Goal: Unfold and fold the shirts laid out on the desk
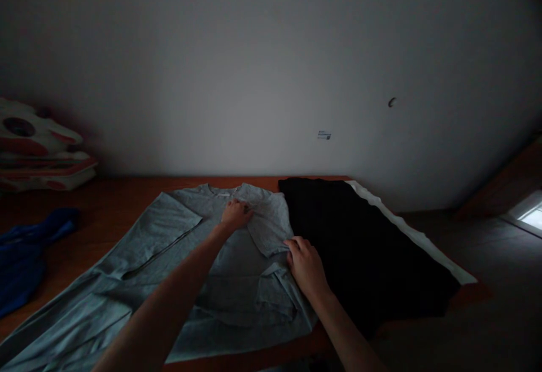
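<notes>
A grey shirt is spread on the wooden surface, its collar toward the wall. Its left-hand sleeve lies folded inward over the front. My left hand is just below the collar, fingers curled down onto the cloth beside the right-hand short sleeve. At that sleeve's lower edge, my right hand is closed with thumb and fingers on the fabric. Below it the cloth is bunched in loose folds. My left fingertips are partly hidden by the hand itself.
Black cloth lies flat to the right, with a white strip of fabric along its far edge. Blue cloth and a white-and-red toy-like object are on the left. A grey wall stands behind the wooden surface.
</notes>
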Tool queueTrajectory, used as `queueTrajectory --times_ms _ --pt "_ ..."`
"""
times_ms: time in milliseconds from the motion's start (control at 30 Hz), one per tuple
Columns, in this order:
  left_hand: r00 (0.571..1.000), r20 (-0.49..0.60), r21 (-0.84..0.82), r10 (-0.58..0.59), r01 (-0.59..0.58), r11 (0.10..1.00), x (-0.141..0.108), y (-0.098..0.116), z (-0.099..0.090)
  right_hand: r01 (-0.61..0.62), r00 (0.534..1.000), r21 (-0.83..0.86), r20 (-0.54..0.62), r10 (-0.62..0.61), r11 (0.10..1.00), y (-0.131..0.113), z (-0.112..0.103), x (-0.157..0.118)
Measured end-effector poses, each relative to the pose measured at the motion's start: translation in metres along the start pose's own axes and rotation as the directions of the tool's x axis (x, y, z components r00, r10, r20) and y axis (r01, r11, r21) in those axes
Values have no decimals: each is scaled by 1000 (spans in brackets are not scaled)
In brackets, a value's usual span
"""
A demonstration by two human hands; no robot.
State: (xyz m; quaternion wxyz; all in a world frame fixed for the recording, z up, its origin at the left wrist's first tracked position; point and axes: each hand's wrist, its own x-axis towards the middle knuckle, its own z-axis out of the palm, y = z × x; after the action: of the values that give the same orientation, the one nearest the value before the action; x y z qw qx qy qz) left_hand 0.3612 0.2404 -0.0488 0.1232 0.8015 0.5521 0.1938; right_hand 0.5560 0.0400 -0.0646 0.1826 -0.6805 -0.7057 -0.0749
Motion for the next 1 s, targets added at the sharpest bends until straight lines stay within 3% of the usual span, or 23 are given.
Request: queueTrajectory --times_ms 267,467,633,800,1000 --pt "994 75 -160 -82 93 983 5 -18 -28 -26 999 25 36 25 999 0 -4 -1" --pt "991 117 -53 -65 71 996 -1 -29 -38 -15 999 25 41 14 1000 1 -3 -1" --pt "995 71 6 67 -68 998 11 6 -22 5 1000 45 15 -5 999 1 -1 -2" --pt "992 80 61 95 -100 993 41 50 7 -1 1000 60 14 0 998 2 1 -3" --pt "966 221 73 137 -156 985 73 66 30 -18 1000 51 17 18 999 1 3 -1"
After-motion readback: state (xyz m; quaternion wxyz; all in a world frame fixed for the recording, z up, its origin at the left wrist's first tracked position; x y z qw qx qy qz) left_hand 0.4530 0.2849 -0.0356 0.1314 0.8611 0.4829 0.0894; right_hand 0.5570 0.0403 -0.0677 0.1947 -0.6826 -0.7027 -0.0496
